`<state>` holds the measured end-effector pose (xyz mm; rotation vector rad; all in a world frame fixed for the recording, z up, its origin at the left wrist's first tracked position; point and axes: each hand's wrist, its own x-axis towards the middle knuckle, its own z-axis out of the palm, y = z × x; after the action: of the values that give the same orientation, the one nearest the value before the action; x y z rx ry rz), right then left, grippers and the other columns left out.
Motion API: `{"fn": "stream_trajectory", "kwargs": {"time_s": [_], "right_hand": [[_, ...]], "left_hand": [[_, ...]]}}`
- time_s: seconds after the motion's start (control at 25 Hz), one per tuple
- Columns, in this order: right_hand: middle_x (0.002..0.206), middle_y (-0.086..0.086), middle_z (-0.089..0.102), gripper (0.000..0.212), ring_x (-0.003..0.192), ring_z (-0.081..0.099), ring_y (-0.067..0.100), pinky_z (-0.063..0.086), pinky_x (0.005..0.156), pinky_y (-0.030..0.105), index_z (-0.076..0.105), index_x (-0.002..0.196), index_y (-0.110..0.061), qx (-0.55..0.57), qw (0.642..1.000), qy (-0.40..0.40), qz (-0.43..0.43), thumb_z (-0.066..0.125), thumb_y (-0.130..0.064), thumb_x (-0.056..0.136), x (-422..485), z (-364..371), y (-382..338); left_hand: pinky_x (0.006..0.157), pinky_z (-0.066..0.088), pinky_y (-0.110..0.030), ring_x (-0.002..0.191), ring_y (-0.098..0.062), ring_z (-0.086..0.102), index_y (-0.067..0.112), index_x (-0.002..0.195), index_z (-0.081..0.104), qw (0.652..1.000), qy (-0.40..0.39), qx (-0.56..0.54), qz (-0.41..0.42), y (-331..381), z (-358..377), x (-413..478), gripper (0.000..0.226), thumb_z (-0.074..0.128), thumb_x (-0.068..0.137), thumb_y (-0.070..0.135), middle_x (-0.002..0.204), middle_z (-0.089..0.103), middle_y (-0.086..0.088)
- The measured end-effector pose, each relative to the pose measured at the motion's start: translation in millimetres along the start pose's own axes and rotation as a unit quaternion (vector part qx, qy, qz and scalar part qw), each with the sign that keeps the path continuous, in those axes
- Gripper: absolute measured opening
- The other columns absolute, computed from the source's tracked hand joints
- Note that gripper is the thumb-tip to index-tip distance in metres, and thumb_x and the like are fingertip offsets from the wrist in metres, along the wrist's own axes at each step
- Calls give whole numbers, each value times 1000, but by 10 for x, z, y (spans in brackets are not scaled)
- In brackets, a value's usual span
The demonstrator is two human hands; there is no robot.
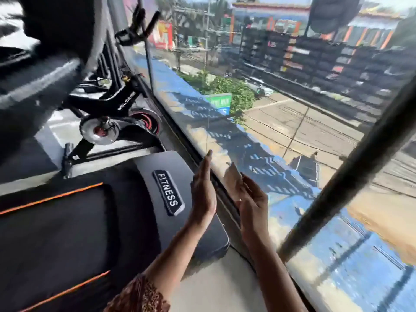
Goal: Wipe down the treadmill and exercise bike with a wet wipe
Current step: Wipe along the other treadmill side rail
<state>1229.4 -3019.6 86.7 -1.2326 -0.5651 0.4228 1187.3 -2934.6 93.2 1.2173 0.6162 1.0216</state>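
Hands poised above the treadmill (146, 170) hood, beside the window (292, 131).
Head view: left hand (202, 190) flat, fingers straight; right hand (253, 206) pinches a pale, blurred wet wipe (233, 179). Exercise bike (117, 100) stands far left, partly hidden.

Bare forearms reach forward side by side. The left hand (203, 190) stands edge-up, fingers straight, palm toward the right hand (252, 206) (just beside it, not touching), whose curled fingers pinch a thin pale rectangular wipe (233, 180).
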Motion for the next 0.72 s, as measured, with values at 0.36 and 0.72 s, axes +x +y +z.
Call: {"fn": "stream_trajectory", "kwargs": {"time_s": [0.36, 0.72], "right_hand": [[93, -19, 71, 28, 94, 61, -5, 46, 84, 18, 65, 113, -1, 43, 922, -380, -56, 54, -18, 94, 492, 1018, -142], [128, 18, 59, 34, 115, 58, 21, 41, 100, 20, 56, 126, 4, 55, 837, -365, -405, 44, -6, 96, 410, 2449, -835]], "left_hand": [[104, 35, -18, 122, -5, 52, 24, 117, 58, 907, 341, 132, 207, 898, -678, -31, 42, 43, 86, 48, 127, 61, 0], [100, 41, -24, 113, -19, 58, -1, 107, 68, 617, 460, 520, 371, 1938, -1442, -458, 32, 52, 90, 23, 112, 67, -9]]}}
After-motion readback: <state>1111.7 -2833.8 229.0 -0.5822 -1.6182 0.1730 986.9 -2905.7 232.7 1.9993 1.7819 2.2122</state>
